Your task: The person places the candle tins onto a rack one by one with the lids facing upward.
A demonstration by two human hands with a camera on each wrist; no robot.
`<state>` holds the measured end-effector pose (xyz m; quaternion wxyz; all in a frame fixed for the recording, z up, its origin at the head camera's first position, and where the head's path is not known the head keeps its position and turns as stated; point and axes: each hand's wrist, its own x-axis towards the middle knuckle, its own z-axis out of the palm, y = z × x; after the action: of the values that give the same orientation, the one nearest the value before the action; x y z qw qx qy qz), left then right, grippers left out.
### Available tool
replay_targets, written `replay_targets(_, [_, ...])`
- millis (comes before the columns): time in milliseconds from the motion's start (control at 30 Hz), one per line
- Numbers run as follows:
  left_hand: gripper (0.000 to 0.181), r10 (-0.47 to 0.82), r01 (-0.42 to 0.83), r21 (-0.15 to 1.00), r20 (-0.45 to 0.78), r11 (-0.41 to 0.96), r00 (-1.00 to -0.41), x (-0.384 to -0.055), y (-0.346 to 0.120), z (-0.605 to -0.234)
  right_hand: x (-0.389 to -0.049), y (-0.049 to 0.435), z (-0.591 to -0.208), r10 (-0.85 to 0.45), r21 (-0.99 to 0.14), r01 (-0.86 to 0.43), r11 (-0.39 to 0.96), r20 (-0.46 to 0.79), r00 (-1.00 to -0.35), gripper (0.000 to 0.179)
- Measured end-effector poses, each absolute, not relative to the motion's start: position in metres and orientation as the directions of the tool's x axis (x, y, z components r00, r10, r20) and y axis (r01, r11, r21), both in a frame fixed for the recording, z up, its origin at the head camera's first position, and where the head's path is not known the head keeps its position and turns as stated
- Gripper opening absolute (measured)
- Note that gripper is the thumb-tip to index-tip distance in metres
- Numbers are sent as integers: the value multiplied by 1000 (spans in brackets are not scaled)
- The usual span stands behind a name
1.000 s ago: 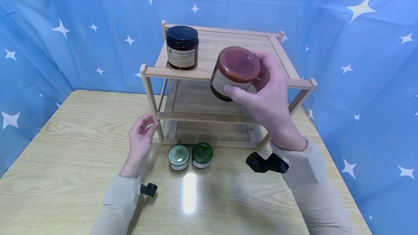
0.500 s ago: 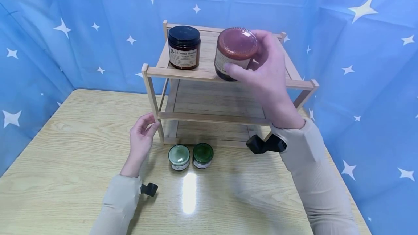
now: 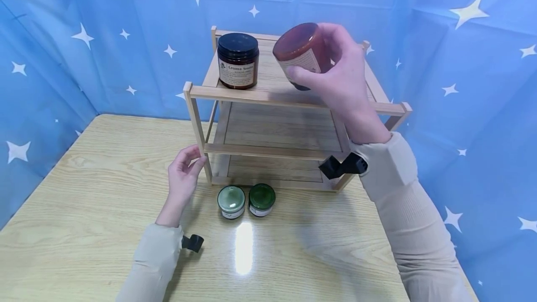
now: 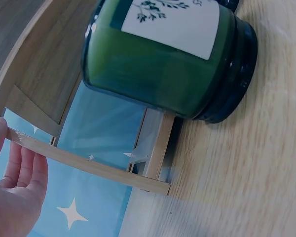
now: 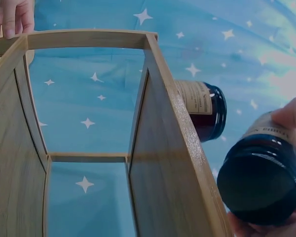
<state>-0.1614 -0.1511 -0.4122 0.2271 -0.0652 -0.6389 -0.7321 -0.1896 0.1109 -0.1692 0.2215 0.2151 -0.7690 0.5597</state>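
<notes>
My right hand (image 3: 341, 76) grips an amber jar (image 3: 308, 55) above the top shelf of a wooden rack (image 3: 285, 97). The jar is tilted and upside down, its base upward; the right wrist view shows its dark lid (image 5: 259, 180) and part of a label. A second amber jar (image 3: 237, 62) with a black lid stands upright on the top shelf, at the left. My left hand (image 3: 183, 171) pinches the rack's left front leg (image 4: 89, 165) between thumb and fingers.
Two small green jars, one pale (image 3: 231, 199) and one dark (image 3: 262, 198), stand on the wooden table (image 3: 105, 199) before the rack, lids down. Below the top shelf are a middle and a bottom shelf. A blue star-patterned curtain (image 3: 126, 64) hangs behind and at the sides.
My right hand has raised the amber jar and moved it back from the rack's front rail to over the top shelf, tilting it more. My left hand has stayed on the leg.
</notes>
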Motion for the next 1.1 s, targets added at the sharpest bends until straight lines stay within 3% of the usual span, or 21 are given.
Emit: replay_targets(1100, [26, -251, 421, 904, 392, -74, -885, -162, -151, -413, -200, 113, -166, -113, -813, -499, 301, 489, -865, 52])
